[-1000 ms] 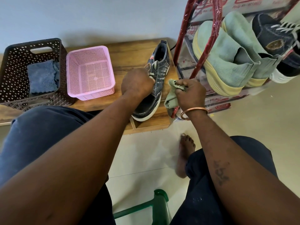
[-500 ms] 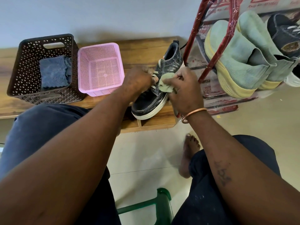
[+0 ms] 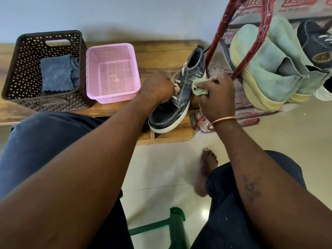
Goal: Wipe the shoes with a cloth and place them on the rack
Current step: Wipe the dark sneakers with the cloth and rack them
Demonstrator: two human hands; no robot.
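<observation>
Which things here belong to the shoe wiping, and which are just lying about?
Job: dark lace-up sneaker, pale green cloth, red-framed shoe rack.
Lying about: pink plastic basket, brown plastic basket, folded blue towel inside it, green plastic stool.
</observation>
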